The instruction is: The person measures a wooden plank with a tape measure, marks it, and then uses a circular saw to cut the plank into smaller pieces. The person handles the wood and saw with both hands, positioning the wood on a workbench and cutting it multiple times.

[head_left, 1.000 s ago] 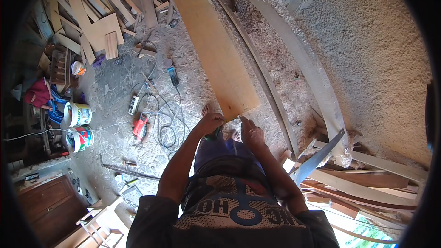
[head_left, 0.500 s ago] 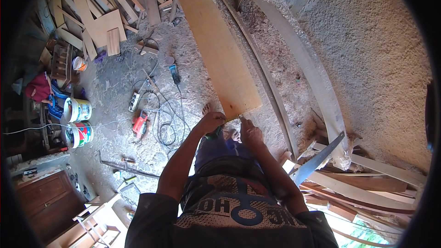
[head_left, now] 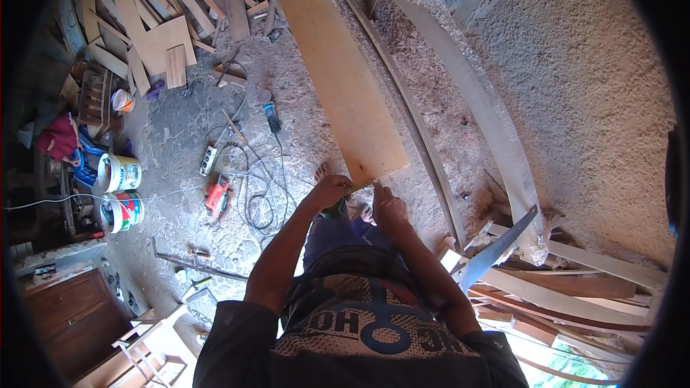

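Note:
A long plywood board (head_left: pixel 338 79) runs away from me, its near end at my hands. A yellow tape measure blade (head_left: pixel 361 186) lies across that end. My left hand (head_left: pixel 329 190) is closed on the tape measure at the end's left corner; a dark green shape below it may be its case. My right hand (head_left: pixel 389 207) is closed at the end's right part, fingertips by the blade; what it grips is too small to make out. My bare feet show beneath. A hand saw (head_left: pixel 496 248) lies to my right.
Long planks (head_left: pixel 489 111) line the rough wall on the right, with timber below. Offcuts (head_left: pixel 165 43) pile at the upper left. A red power tool (head_left: pixel 218 194), a blue grinder (head_left: pixel 272 118), cords and buckets (head_left: pixel 118 172) are on the floor. A red cloth (head_left: pixel 57 136) lies far left.
My hands stay at the board's end with the tape across it. My right fingers shift very slightly; otherwise the view is nearly the same.

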Demonstrator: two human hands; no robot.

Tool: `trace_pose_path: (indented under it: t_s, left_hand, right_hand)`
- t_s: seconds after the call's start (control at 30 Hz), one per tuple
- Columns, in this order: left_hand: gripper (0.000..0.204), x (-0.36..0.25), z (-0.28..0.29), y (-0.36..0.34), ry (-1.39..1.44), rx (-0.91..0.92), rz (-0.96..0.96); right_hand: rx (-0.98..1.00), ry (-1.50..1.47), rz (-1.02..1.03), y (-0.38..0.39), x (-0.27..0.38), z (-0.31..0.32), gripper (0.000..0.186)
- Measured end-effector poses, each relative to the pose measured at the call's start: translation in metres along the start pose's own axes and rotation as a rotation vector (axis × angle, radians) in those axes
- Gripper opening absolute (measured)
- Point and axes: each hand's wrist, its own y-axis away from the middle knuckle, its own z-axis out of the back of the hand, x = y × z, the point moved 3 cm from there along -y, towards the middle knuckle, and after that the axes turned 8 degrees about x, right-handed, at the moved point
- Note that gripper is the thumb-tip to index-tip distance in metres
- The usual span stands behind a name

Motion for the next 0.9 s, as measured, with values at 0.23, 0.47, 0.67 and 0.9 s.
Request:
trace_pose_path:
  t_s: [0.23,0.47,0.67,0.9]
  left_hand:
    - [0.02,-0.011,-0.007,0.001,0.006,0.03,0.014]
    - [0.022,0.011,0.009,0.012,0.017,0.043,-0.01]
    - [0.027,-0.033,-0.006,0.033,0.262,-0.115,-0.05]
    - [0.032,-0.066,-0.089,0.004,-0.176,-0.207,-0.133]
  right_hand:
    - [0.106,0.067,0.002,0.005,-0.01,-0.01,0.034]
    - [-0.004,-0.171,-0.152,0.064,-0.012,0.015,0.027]
    - [-0.301,-0.314,-0.315,0.103,-0.067,0.032,0.017]
    - [-0.347,-0.41,-0.746,0.218,-0.158,0.029,0.036]
